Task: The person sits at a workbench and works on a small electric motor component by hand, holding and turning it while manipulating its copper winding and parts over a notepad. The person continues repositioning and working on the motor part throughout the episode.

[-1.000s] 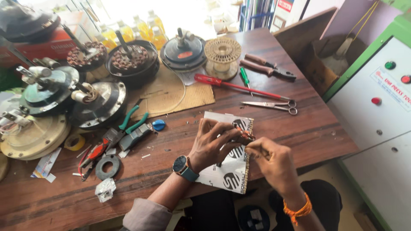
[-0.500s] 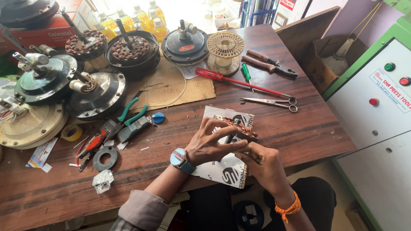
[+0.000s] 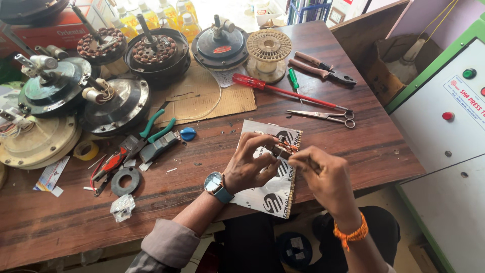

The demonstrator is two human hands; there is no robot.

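You were working a small copper-wound part (image 3: 281, 149) at the table's (image 3: 60, 227) front edge.
Your left hand (image 3: 250, 167) gripped it; your right hand (image 3: 323, 174) pinched its end, calling for fine fingertip control.

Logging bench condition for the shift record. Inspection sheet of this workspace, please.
Surface: brown wooden table, worn, with a sheet of cardboard on it.
Job's things: small copper-coloured part held over a printed sheet.
Clutter: fan motors, wire spool, red screwdriver, scissors, pliers, green-handled pliers, tape roll, black ring.
Grippers: left hand and right hand both pinch the part; watch on the left wrist, orange band on the right.
Cables: thin wire loop over the cardboard.
Surroundings: control cabinet with coloured buttons, bottles at the back.
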